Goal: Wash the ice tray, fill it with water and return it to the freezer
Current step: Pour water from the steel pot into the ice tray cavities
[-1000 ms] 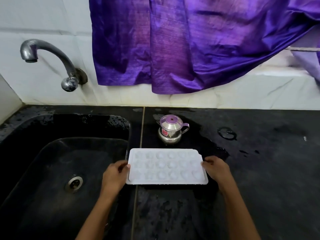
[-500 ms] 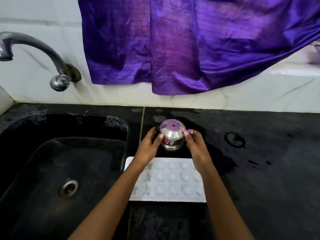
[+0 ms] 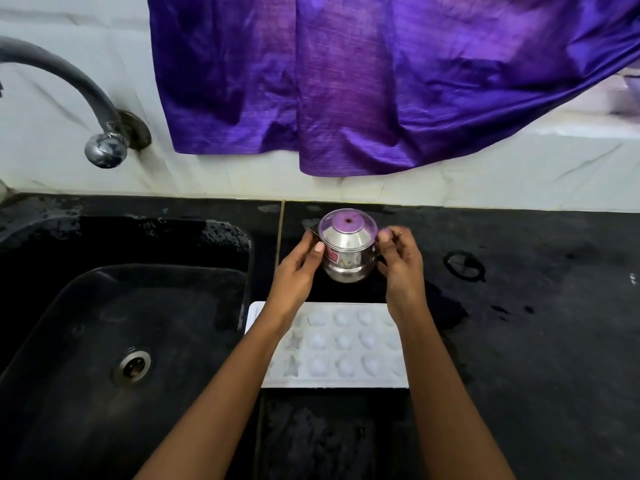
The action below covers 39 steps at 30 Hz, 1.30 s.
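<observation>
While left hand (image 3: pixel 298 268) and right hand (image 3: pixel 401 261) clasp steel pot (image 3: pixel 348 251), ice tray (image 3: pixel 346 344) on black counter (image 3: pixel 536 323) beside sink (image 3: pixel 104 323)

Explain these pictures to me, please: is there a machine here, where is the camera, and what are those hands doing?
No machine here: a person works with bare hands. One wide camera worn on the head looks down at them, so the arms reach in from below. The left hand cups the side of a small steel pot with a purple lid; the right hand pinches its handle. Whether the pot is lifted, I cannot tell. Nearer the person, a white ice tray lies on the wet black counter, partly under the forearms. To the left is a black sink with a tap above it. A purple cloth hangs on the wall behind.
</observation>
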Each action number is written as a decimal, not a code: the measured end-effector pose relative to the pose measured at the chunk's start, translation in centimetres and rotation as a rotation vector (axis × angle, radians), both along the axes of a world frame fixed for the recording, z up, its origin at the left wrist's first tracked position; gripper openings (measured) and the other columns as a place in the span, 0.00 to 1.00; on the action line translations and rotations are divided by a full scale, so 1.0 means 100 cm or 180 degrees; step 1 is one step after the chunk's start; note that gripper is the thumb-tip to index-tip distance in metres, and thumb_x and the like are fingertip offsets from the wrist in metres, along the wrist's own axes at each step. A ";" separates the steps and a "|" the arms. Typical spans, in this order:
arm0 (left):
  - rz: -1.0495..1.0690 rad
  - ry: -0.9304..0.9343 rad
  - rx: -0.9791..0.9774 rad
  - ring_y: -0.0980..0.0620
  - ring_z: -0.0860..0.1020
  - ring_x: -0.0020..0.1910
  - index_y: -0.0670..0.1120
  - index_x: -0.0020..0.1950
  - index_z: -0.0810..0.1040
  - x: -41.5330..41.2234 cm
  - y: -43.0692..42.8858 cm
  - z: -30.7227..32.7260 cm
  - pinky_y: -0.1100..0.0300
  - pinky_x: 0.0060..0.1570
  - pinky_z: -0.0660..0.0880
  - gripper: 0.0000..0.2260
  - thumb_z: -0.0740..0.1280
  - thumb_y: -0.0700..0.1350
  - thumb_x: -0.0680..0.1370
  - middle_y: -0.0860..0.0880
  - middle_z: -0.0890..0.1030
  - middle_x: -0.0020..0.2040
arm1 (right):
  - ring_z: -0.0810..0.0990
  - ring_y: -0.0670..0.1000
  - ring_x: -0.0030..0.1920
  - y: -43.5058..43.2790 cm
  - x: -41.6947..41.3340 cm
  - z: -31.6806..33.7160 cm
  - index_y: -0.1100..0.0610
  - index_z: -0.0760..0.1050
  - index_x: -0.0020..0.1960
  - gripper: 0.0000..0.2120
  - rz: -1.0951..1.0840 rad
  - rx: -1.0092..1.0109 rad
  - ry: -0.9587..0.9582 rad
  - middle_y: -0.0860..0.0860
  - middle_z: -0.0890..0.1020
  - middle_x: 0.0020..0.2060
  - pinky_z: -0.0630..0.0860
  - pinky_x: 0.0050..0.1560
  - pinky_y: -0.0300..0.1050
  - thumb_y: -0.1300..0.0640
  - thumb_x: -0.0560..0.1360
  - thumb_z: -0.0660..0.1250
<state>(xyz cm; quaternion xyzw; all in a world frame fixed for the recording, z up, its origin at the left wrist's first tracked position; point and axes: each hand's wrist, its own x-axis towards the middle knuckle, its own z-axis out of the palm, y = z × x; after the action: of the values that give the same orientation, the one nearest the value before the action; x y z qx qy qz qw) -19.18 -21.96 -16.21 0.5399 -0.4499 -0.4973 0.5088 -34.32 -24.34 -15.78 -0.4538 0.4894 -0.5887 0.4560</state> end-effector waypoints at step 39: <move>-0.0431 -0.2876 0.0280 0.55 0.37 0.76 0.48 0.77 0.39 0.069 0.103 -0.083 0.46 0.72 0.37 0.64 0.58 0.78 0.51 0.53 0.40 0.78 | 0.79 0.48 0.43 0.090 -0.084 0.024 0.52 0.74 0.38 0.09 -0.1056 -0.0098 -0.0162 0.51 0.82 0.41 0.75 0.39 0.36 0.60 0.76 0.65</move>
<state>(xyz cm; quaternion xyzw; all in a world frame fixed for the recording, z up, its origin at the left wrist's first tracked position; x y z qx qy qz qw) -12.25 -11.63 -24.54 0.6931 -0.6393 -0.2627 0.2046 -42.75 -15.34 -13.37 -0.3587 0.5368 -0.6747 0.3578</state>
